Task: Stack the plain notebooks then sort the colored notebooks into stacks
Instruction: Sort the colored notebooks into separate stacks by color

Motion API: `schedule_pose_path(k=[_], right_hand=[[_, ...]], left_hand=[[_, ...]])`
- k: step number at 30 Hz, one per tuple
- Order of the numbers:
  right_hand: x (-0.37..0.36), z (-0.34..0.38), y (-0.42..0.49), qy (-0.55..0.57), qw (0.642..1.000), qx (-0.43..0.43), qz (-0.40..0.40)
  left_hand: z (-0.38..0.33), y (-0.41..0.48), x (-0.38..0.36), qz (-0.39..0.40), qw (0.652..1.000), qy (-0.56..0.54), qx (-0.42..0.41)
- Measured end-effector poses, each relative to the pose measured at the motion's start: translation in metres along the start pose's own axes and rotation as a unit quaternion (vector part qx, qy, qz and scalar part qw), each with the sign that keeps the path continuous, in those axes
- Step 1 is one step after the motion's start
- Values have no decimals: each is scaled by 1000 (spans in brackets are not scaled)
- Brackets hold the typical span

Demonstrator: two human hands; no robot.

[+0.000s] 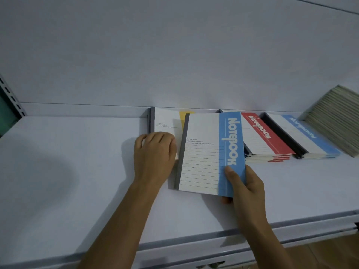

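Notebook with the blue stripe (pixel 206 152) is in your right hand (pixel 245 188). You've got it pinched at its near right corner, thumb (pixel 230 171) on top of the stripe and the other fingers tucked underneath. It's off the shelf (pixel 77 152), turned a little, cover up, with "Notebook" running along the blue band. Its far end overlaps part of the yellow notebook (pixel 167 119) behind it, so only a bit of that yellow band peeks out.

Your left hand (pixel 155 152) sits on the near end of that yellow one, just left of the blue notebook's gray spine. The fingers are bent over it, but honestly I can't tell whether you're actually gripping it or just resting on it. The two hands are apart, with the held notebook between them.

Off to the right, against the back wall, the red stack (pixel 266 136) lies flat, partly hidden behind the notebook you're holding. Just beside it, further right, is the blue stack (pixel 303 136), also flat with dark spines facing left. The plain notebooks (pixel 336 117) are at the far right edge, piled up in a stack that looks slanted, touching or nearly touching the blue stack.
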State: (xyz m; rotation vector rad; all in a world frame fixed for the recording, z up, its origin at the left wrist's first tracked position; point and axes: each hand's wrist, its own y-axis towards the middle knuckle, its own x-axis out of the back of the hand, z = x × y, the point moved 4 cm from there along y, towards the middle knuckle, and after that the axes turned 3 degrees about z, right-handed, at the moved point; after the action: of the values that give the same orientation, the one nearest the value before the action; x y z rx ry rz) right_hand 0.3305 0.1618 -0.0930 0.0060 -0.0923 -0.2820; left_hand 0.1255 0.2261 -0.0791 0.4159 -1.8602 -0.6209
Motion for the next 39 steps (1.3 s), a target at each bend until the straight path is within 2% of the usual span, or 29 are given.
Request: schedule_pose_path(k=[10, 12, 13, 15, 17, 19, 24, 28, 30, 34, 39], right_hand=[[11, 10, -9, 44, 996, 23, 76], [28, 12, -17, 54, 995, 31, 80], [40, 14, -21, 60, 994, 37, 80], [69, 16, -33, 80, 993, 45, 70], [103, 15, -48, 97, 993, 45, 54], [143, 12, -66, 104, 993, 48, 36], [249, -9, -112, 94, 995, 20, -10], [312, -25, -136, 52, 998, 8, -19], [333, -35, -142, 32, 999, -9, -16], [360, -49, -138, 1, 999, -27, -31], [370, -48, -96, -3, 1000, -13, -27]], left_hand=[[-17, -4, 26, -123, 992, -25, -34], [-36, -10, 35, -124, 989, -76, -28], [-48, -14, 40, -109, 985, -137, -2], [-76, -30, 46, -60, 943, -315, 90], [-116, -55, 47, -13, 867, -464, 182], [-161, -86, 44, 34, 819, -523, 235], [-270, -161, 28, 149, 758, -589, 238], [-325, -200, 16, 233, 748, -578, 229], [-344, -215, 10, 248, 751, -562, 242], [-372, -223, -1, 224, 763, -550, 256], [-383, -187, -18, 171, 776, -561, 231]])
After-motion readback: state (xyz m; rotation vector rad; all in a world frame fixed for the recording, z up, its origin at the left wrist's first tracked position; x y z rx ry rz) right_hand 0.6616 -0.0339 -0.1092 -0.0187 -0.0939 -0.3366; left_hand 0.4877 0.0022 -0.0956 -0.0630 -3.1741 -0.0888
